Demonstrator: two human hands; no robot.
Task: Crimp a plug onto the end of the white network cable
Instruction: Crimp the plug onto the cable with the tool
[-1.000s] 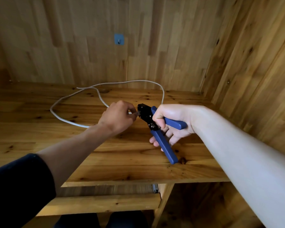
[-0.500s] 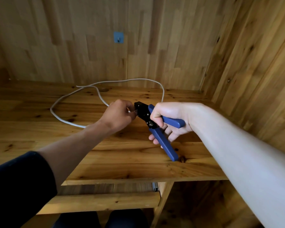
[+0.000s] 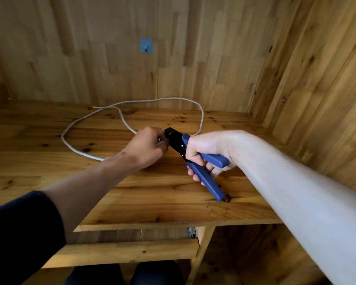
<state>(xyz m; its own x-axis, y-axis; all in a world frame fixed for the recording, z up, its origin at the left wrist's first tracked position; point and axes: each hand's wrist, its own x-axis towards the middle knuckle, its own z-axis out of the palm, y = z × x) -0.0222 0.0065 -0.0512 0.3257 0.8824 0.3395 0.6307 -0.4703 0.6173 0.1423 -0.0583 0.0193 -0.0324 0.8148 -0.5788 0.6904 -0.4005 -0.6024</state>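
A blue-handled crimping tool [image 3: 203, 175] is held above the wooden surface [image 3: 49, 182], the right hand [image 3: 206, 153] with its grip wrapped round the handles. The end of the white network cable [image 3: 70, 128] is pinched in the left hand [image 3: 146, 148] at the tool's black head. The rest of the cable is looped across the far surface, below a blue wall hook [image 3: 146, 45].

The right hand [image 3: 206, 151] has brought the blue crimper [image 3: 206, 179] in toward the left hand [image 3: 146, 147], which pinches the white network cable [image 3: 70, 128]. The crimper's black head was clear of that hand and now touches its fingers.
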